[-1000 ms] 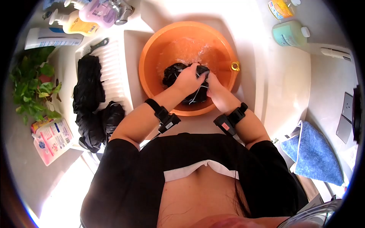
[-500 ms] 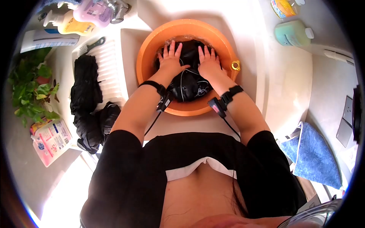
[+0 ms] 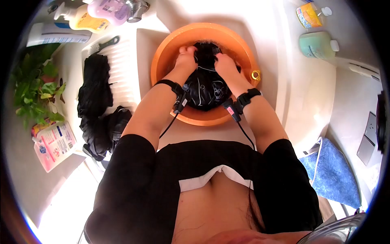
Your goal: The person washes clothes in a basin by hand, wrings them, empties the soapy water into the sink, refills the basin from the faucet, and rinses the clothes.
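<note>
An orange basin (image 3: 162, 46) holds some water and a wet black garment (image 3: 205, 87) with light piping and a small white print. My left hand (image 3: 187, 59) is at the garment's left side, fingers curled into the cloth. On the opposite side my right hand (image 3: 226, 66) grips the fabric, its fingertips mostly hidden in the folds. Between both hands the cloth is bunched into a narrow upright ridge. Each wrist wears a black strap with a small cabled device.
Left of the basin, a ribbed washboard surface (image 3: 122, 69) carries another black garment (image 3: 95, 87) and a brush (image 3: 106, 44). Pump bottles (image 3: 87, 18) and a faucet (image 3: 137, 10) stand at the upper left. A green bottle (image 3: 317, 44) and blue towel (image 3: 335, 175) are at the right.
My hands have gone from spread flat on the garment to curled around its cloth. The fabric between them is now gathered together. The view has shifted slightly.
</note>
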`<state>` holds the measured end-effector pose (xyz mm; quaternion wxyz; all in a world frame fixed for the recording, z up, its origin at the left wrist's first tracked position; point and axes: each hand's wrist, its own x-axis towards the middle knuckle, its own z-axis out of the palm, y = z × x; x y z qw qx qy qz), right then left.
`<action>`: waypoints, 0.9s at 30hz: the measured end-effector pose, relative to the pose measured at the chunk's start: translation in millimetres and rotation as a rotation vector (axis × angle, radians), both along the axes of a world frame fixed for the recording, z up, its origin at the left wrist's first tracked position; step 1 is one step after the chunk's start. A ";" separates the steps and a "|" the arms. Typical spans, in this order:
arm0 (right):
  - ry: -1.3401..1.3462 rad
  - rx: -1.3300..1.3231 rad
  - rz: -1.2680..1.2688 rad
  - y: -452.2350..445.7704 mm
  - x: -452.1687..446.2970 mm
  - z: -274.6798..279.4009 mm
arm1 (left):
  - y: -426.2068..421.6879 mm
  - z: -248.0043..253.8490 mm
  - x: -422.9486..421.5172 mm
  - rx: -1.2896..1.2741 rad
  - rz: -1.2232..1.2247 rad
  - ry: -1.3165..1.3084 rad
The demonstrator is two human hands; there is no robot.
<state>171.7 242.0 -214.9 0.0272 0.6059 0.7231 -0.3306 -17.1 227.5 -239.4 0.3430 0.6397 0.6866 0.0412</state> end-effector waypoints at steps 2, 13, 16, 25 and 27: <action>0.199 0.156 -0.090 -4.8 9.7 11.6 | 1.1 38.7 11.2 -0.168 0.272 0.191; 0.946 -0.351 -0.648 -78.8 41.6 162.9 | -58.2 160.4 -0.8 0.136 0.281 -0.769; 1.149 -0.253 -0.491 -92.2 34.1 166.6 | -82.8 222.1 24.4 0.216 -0.016 -0.507; 0.879 0.578 -0.092 -138.8 41.4 190.1 | -109.3 248.6 47.9 0.215 0.039 -0.710; 0.866 0.383 -0.133 -141.0 50.3 185.2 | -105.8 249.4 53.7 0.288 0.112 -0.905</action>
